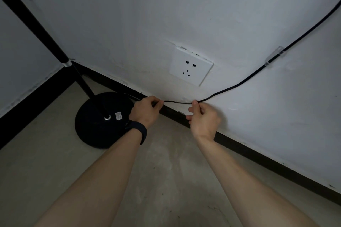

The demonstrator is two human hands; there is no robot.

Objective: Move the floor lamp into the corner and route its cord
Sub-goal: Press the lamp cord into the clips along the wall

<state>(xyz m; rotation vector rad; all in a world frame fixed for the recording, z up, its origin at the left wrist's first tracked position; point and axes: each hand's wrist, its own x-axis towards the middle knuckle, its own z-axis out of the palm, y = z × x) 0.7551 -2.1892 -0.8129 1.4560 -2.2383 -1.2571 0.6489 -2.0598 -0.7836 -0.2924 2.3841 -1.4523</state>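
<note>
The floor lamp stands in the room's corner: its round black base (96, 121) rests on the floor and its black pole (36, 24) rises up and to the left. A thin black cord (239, 84) runs along the white wall from the upper right, passing under a clear clip (274, 57). My left hand (145, 112), with a dark wristband, pinches the cord just above the baseboard beside the base. My right hand (203, 118) pinches the same cord a short span to the right. The cord stretches nearly straight between both hands.
A white wall socket (191, 66) with nothing plugged in sits just above my hands. A dark baseboard (258, 155) lines both walls. The floor (166, 180) is bare grey concrete.
</note>
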